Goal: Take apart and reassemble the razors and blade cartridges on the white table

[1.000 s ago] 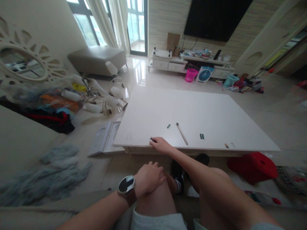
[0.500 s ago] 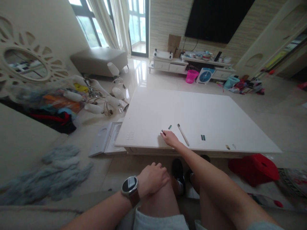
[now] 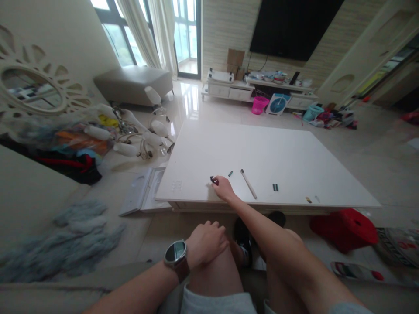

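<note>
My right hand [image 3: 223, 188] reaches over the near edge of the low white table [image 3: 288, 148] and pinches a small dark object [image 3: 213, 179] at its fingertips. Just right of it lie a tiny green piece [image 3: 230, 173] and a pale stick [image 3: 248, 183]. Farther right sits a pair of small dark pieces [image 3: 275, 187]. My left hand [image 3: 205, 242], with a watch on the wrist, rests curled on my left knee and holds nothing that I can see.
A white tray-like panel [image 3: 142, 192] lies on the floor left of the table, beside a chandelier [image 3: 137, 135] and a grey rug [image 3: 65, 235]. A red stool [image 3: 345, 227] sits at the right. A TV cabinet [image 3: 258, 89] stands beyond.
My right hand moved from the table's front edge inward, carrying the small dark object, then shifted slightly left. My left hand stayed on my knee.
</note>
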### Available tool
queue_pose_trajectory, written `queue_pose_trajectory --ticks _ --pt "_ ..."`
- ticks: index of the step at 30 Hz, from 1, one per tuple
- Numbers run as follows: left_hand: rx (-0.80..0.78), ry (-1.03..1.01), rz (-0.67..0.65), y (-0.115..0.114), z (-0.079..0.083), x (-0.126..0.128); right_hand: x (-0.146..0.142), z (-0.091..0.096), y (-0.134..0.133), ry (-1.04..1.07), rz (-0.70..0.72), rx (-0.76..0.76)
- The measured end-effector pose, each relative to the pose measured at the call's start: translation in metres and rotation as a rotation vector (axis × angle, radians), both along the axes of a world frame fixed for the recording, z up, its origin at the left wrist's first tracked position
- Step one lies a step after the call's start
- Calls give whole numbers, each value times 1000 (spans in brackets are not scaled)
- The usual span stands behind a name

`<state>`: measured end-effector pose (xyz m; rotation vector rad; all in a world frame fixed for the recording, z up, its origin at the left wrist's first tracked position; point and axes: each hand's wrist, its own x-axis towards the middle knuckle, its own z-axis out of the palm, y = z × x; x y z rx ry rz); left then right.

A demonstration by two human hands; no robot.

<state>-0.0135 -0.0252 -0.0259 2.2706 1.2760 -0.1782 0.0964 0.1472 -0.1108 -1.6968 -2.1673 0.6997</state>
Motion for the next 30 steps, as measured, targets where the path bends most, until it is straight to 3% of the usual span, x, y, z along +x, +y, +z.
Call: queue_pose_trajectory --ticks 5,10,18,24,30 --pt "-5 7 32 -1 -1 0 9 0 4 -14 -80 -10" --pt "-48 -98 -25 -2 -6 0 19 -10 12 -70 -172 -44" --pt "-65 63 67 -4 -7 -4 -8 -21 9 -76 -116 -21" --pt "-66 26 63 -5 1 -4 -30 -21 7 -102 -56 28" --pt "-77 55 62 -5 1 -3 -2 -8 26 -164 -81 111"
